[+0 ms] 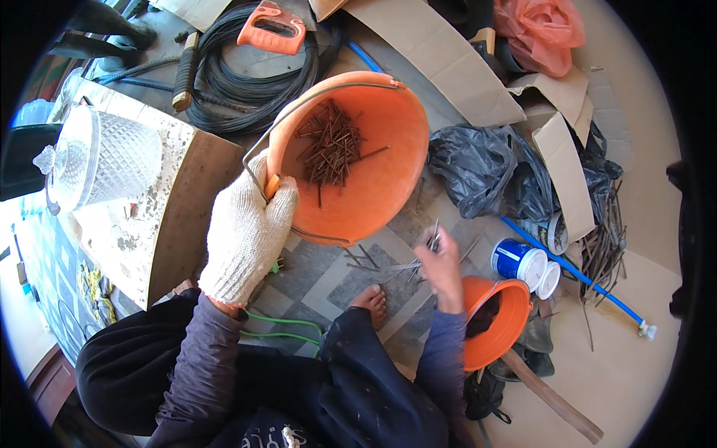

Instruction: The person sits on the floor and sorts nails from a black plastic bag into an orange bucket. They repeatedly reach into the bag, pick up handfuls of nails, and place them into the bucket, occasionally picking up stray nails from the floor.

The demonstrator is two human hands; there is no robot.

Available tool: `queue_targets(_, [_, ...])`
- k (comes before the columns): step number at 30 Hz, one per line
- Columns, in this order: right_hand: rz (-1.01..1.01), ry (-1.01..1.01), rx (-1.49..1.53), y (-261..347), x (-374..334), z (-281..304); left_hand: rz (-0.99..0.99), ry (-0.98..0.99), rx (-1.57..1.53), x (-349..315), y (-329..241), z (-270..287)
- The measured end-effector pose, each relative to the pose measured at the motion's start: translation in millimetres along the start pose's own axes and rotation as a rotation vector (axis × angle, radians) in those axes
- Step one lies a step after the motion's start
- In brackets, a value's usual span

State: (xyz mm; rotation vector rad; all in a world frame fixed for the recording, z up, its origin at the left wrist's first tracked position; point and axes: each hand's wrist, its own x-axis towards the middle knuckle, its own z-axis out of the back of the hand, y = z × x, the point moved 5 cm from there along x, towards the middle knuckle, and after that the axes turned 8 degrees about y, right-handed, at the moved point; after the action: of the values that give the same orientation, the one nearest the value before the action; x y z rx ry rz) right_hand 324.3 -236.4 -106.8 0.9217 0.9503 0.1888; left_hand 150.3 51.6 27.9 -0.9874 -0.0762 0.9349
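My left hand (pixel 246 231), in a white knitted glove, is closed on the rim of an orange bucket (pixel 392 179), beside its wire handle. The bucket is tilted, its mouth facing me. Inside lies a heap of rusty nails (pixel 328 149). To the right of the bucket, above the floor, my bare right hand (pixel 442 269) pinches several thin nails (pixel 434 237); its fingers are slightly blurred. More loose nails (pixel 363 256) are scattered on the patterned floor between my hands. A second orange bucket (pixel 515 317) stands by my right forearm, with something dark inside.
A saw with an orange handle (pixel 272 41) lies on coiled black wire (pixel 216 97). A glass jar (pixel 123 157) stands on a worn box (pixel 175 201) at left. On the right are a black plastic bag (pixel 485 172), cardboard (pixel 441 56), a blue tin (pixel 511 255), a blue hose (pixel 597 287) and a wooden handle (pixel 553 396).
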Motion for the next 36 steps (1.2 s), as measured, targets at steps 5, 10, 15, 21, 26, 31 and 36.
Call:
queue_targets(5, [0.209, 0.225, 0.201, 120.3, 48.7, -23.7, -0.072, -0.033, 0.014, -0.4, -0.4, -3.5])
queue_targets(10, [0.388, 0.262, -0.049, 177.0, 110.5, -86.1, -0.053, -0.009, 0.038, 2.7, 5.3, -5.5])
queue_targets(15, [0.561, -0.095, -0.195, 124.2, 48.5, -19.4, -0.008, -0.028, -0.077, 7.3, 15.9, -0.6])
queue_targets(21, [-0.237, -0.506, -0.676, -66.4, -37.0, 37.2, 0.070, 0.009, -0.185, 15.8, 25.1, 5.5])
queue_targets(26, [-0.224, -0.625, -0.406, -121.2, -38.4, 15.9, 0.050, 0.036, -0.221, 22.7, 27.1, 7.6])
queue_targets(31, [-0.066, -0.422, -0.494, -61.4, 16.2, 12.5, 0.038, 0.052, -0.195, 22.8, 25.5, 8.1])
queue_targets(36, [0.189, -0.375, -0.548, -7.9, 74.6, 1.4, 0.023, 0.066, -0.151, 20.8, 22.6, 9.0])
